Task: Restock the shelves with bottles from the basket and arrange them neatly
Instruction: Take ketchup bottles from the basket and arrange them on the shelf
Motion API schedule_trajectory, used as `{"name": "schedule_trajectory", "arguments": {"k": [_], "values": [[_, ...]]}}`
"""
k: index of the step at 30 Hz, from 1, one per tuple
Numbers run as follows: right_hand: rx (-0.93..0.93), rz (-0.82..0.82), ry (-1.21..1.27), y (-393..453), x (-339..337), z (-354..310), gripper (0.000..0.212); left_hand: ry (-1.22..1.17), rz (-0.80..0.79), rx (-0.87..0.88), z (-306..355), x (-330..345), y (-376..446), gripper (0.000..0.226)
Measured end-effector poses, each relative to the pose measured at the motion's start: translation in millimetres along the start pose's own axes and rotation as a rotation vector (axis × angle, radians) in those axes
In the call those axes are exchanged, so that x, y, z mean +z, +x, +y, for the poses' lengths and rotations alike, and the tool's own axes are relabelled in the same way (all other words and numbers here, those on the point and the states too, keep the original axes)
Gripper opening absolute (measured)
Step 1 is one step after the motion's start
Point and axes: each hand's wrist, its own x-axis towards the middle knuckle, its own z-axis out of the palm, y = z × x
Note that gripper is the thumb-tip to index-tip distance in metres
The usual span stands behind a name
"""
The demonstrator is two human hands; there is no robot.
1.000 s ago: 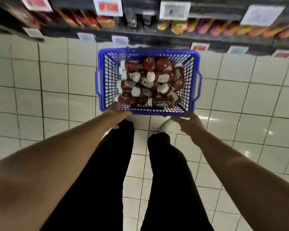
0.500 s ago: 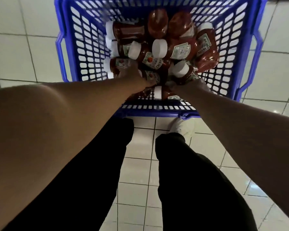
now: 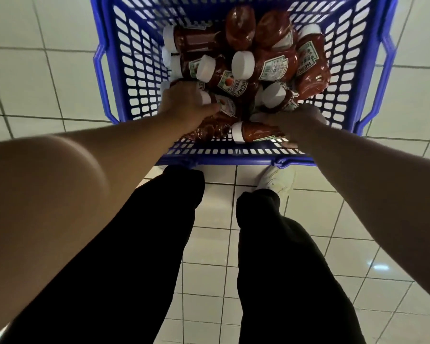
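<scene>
A blue plastic basket stands on the floor in front of my feet. Several red ketchup bottles with white caps lie jumbled inside it. My left hand reaches into the near left part of the pile, fingers curled over a labelled bottle. My right hand is at the near right, wrapped round a bottle that lies on its side against the front wall, cap pointing left. The fingertips of both hands are hidden among the bottles.
White floor tiles surround the basket. My legs in black trousers and a white shoe are just behind its near wall. The basket's side handles stick out left and right. No shelf is in view.
The view has dropped from the shelves to the basket. Both hands moved from its near rim into the pile and closed on bottles.
</scene>
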Motion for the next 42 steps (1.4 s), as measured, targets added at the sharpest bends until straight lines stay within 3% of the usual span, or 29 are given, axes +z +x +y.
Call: {"name": "schedule_trajectory", "arguments": {"k": [3,7,11,13,17,20,23,26,28,31,33,35,40,42], "values": [[-0.043,0.034,0.224,-33.5,-21.9,2.5,0.065,-0.132,0.125,-0.028,-0.1,-34.9,-40.6,0.058],[-0.088,-0.041,0.602,-109.6,-75.9,-0.9,0.065,-0.992,0.010,-0.249,14.2,-103.0,-112.2,0.039],[-0.286,-0.231,0.891,-218.7,-160.8,-24.5,0.054,-1.326,-0.074,-0.108,57.7,-199.6,-194.4,0.036],[-0.444,-0.289,0.955,-276.2,-205.9,-39.6,0.048,-1.469,-0.196,0.046,89.5,-249.1,-235.6,0.049],[-0.753,-0.415,1.021,-395.1,-284.1,-86.1,0.057,-1.702,-0.426,0.263,167.3,-338.4,-313.7,0.070],[-0.867,-0.445,1.100,-477.7,-334.1,-125.8,0.062,-1.826,-0.520,0.367,221.1,-397.9,-360.1,0.079],[-0.918,-0.530,1.177,-550.3,-372.7,-159.3,0.072,-1.804,-0.636,0.512,263.4,-451.0,-403.8,0.066],[-0.956,-0.677,1.200,-611.2,-401.5,-185.1,0.092,-1.733,-0.551,0.678,292.2,-492.6,-437.6,0.074],[-1.007,-0.720,1.197,-645.5,-416.3,-198.3,0.078,-1.691,-0.506,0.783,306.3,-518.3,-456.2,0.081],[-1.015,-0.728,1.167,-684.3,-436.0,-210.1,0.067,-1.589,-0.568,1.017,320.6,-547.1,-483.2,0.066],[-1.022,-0.745,1.091,-702.8,-445.4,-211.9,0.058,-1.441,-0.443,1.056,324.6,-553.4,-496.8,0.068],[-1.062,-0.706,0.978,-713.9,-450.5,-210.4,0.065,-1.279,-0.288,1.046,326.7,-550.7,-507.4,0.069],[-1.031,-0.660,0.803,-721.3,-449.8,-199.1,0.074,-1.686,-0.326,1.047,322.7,-560.0,-512.7,0.055],[-1.068,-0.692,0.805,-729.5,-448.8,-208.0,0.075,-1.671,-0.291,1.047,322.1,-583.0,-509.8,0.055]]}}
